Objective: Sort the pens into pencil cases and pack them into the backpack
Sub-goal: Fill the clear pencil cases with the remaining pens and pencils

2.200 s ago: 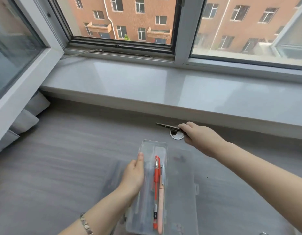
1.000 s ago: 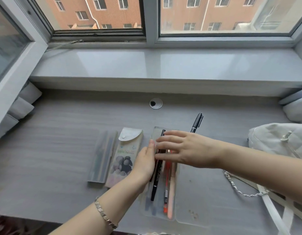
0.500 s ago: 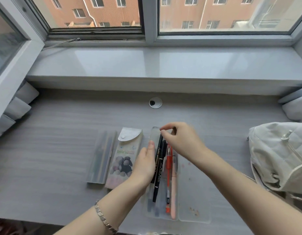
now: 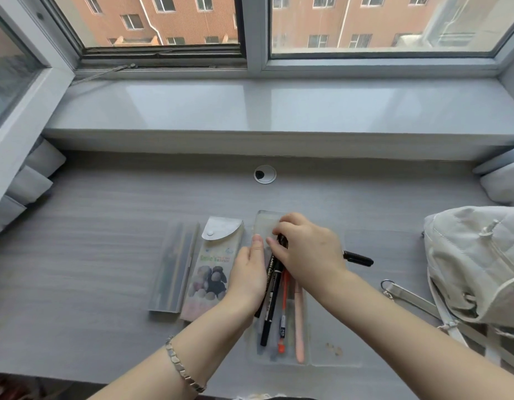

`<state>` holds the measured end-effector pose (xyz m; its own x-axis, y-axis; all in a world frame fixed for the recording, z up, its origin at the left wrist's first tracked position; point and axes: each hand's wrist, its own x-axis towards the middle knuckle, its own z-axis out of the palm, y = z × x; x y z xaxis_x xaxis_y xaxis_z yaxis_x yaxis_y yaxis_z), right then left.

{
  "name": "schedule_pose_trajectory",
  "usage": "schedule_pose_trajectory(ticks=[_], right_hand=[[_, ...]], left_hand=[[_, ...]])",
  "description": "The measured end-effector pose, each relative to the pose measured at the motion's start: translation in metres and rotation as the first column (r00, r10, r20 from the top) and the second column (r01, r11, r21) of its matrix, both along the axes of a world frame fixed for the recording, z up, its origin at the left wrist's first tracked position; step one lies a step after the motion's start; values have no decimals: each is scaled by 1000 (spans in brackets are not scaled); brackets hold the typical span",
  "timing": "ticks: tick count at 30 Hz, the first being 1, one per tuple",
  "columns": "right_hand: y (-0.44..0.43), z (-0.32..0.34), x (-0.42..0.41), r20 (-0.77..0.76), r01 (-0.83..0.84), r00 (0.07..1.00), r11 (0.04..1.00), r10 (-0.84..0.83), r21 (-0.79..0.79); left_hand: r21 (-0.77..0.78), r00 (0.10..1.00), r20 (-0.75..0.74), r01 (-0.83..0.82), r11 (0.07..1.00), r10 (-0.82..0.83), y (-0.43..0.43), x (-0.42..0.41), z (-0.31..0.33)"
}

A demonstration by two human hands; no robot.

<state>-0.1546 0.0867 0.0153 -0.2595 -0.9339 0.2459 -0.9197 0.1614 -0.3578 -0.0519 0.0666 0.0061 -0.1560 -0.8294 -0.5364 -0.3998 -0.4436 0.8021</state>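
**Open clear case and neighbours, left to right**

- Well left of the clear case (image 4: 264, 219): a frosted slim case (image 4: 175, 267), with a printed pouch (image 4: 214, 264) touching its right side.
- At the case's left rim: your left grip (image 4: 248, 275), fingers flat, resting against it.
- Inside the case: black pen (image 4: 274, 287), red pen (image 4: 284, 307) and pink pen (image 4: 299, 327), long axes running toward you.
- Over the case's far end: your right grip (image 4: 307, 255), pinching the black pen's far end.
- Just right of the case: a loose black marker (image 4: 358, 258), lying crosswise to the packed pens and nearest your right grip. It probably goes in next and would need turning.
- Well right of the case: the backpack (image 4: 475, 264).
- Under the case: a grey surface (image 4: 91, 255).
- Beyond the case: the windowsill (image 4: 278, 108) and windows.
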Motion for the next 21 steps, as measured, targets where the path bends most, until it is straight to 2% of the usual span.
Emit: schedule_pose_trajectory(ticks=[5, 7, 9, 11, 14, 16, 19, 21], right_hand=[[14, -7, 2, 158, -239, 959, 971, 234, 14], [15, -2, -3, 343, -245, 910, 970, 235, -16], [11, 10, -14, 515, -117, 844, 988, 152, -100], [8, 26, -27, 605, 67, 796, 990, 25, -128], [11, 54, -42, 710, 203, 704, 953, 18, -226], [17, 65, -45, 700, 207, 711, 931, 68, -300], [29, 65, -37, 565, 162, 817, 896, 113, -413], [37, 54, -25, 520, 95, 834, 878, 188, -469]], left_hand=[[16, 999, -23, -27, 1000, 27, -3, 3, 2], [5, 999, -35, -10, 1000, 11, -4, 4, 0], [-1, 999, -31, 9, 1000, -9, -5, 5, -1], [29, 999, -28, 19, 999, -18, -6, 8, -2], [132, 997, -68, 47, 990, -38, -10, 12, -5], [202, 995, -90, 60, 978, -43, -13, 14, -6], [286, 991, -130, 61, 956, -24, -16, 15, -8], [327, 988, -152, 62, 943, -12, -17, 14, -10]])
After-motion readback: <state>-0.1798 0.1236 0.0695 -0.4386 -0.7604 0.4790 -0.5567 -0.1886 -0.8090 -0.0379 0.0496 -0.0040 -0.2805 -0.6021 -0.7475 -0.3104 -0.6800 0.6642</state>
